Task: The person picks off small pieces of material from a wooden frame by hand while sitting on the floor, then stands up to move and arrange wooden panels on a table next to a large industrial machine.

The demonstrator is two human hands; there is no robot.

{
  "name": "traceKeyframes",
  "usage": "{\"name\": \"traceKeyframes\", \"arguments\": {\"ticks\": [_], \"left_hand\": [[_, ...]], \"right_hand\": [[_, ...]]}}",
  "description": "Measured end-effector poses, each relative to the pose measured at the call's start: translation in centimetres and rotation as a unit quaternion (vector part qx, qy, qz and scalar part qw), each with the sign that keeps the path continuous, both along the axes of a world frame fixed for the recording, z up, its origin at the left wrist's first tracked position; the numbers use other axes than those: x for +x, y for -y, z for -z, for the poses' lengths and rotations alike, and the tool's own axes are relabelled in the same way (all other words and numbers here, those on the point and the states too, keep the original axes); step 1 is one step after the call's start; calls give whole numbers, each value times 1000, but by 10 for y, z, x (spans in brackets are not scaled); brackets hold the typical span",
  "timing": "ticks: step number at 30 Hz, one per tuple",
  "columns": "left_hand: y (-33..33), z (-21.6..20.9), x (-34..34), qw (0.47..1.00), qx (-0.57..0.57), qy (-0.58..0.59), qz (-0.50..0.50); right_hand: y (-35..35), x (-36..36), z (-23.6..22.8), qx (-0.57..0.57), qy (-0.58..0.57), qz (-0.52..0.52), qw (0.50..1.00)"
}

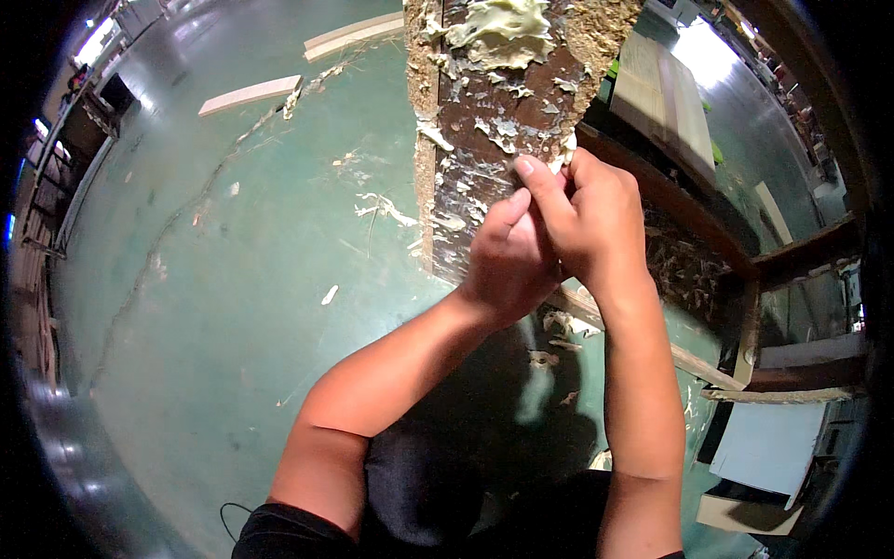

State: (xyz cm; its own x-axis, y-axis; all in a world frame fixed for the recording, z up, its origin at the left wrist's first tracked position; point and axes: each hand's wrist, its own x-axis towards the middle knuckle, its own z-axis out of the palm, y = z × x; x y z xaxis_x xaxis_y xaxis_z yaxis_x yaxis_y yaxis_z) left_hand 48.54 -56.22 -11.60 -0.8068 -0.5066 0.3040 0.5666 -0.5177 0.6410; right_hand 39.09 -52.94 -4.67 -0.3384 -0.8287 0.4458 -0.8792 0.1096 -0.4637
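Note:
In front of me a dark brown board [475, 102] stands with rough, crumbly edges, spattered with flakes and a thick lump of cream-coloured dried foam [498, 33]. My right hand [601, 210] is closed at the board's right edge, its fingers pinching a small whitish piece of foam [562, 160]. Just below it and touching it, my left hand [510, 256] is curled closed against the lower part of the board. Its fingers are mostly hidden, so what they hold does not show.
Pale wooden strips [250, 94] lie on the green floor [251, 307] at the far left, with foam scraps [384, 209] scattered nearer. To the right are a brown wooden frame [805, 250], a light plank panel [663, 98] and a whitish sheet [768, 445].

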Motion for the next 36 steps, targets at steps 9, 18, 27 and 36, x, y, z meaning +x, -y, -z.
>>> {"name": "traceKeyframes", "arguments": {"ticks": [9, 18, 27, 36], "left_hand": [[4, 7, 0, 993, 103, -34, 53], [1, 6, 3, 977, 190, -25, 98], [6, 22, 11, 980, 147, -56, 123], [6, 25, 12, 985, 126, 6, 117]], "right_hand": [[-2, -11, 5, -7, -16, -86, 996], [-2, -26, -3, 14, -67, -158, 985], [-1, -47, -28, 88, -179, -228, 953], [1, -56, -39, 115, -226, -240, 937]]}}
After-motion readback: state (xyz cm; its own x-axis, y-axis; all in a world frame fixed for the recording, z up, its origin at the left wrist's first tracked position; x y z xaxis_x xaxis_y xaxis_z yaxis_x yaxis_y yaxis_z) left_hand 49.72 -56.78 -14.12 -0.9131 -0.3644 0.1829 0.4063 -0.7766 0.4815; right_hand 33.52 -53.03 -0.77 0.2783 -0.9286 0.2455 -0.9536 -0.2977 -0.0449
